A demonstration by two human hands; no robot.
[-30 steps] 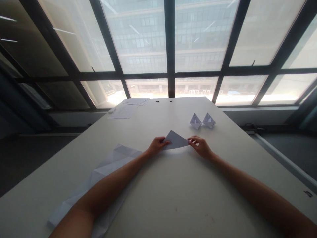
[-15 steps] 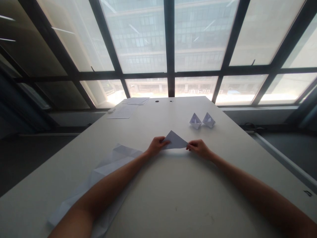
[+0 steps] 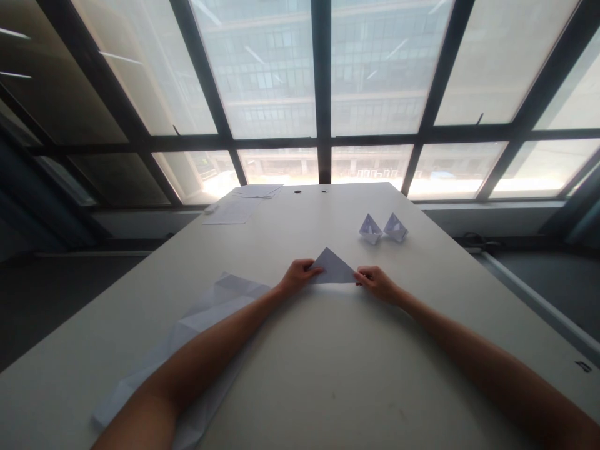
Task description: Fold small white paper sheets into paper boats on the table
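Note:
A white sheet of paper folded into a triangle (image 3: 334, 267) is held between my hands over the middle of the table, its point facing away from me. My left hand (image 3: 300, 274) pinches its left corner, thumb on top. The right corner is gripped by the fingertips of my right hand (image 3: 375, 279). Beyond my right hand stand two folded paper boats (image 3: 370, 230), side by side and close together. Under and beside my left forearm lies a large creased white paper (image 3: 210, 312), partly hidden by the arm.
White sheets of paper (image 3: 229, 212) lie at the far left of the white table (image 3: 300, 369), with a small white object (image 3: 210, 209) beside them. Dark-framed windows (image 3: 323, 140) rise behind the far edge. A small dark mark (image 3: 583, 367) shows at the right edge.
The folded paper and both hands have shifted very slightly, with the lower edge a little more level. Both hands keep their hold; the boats and sheets stay put.

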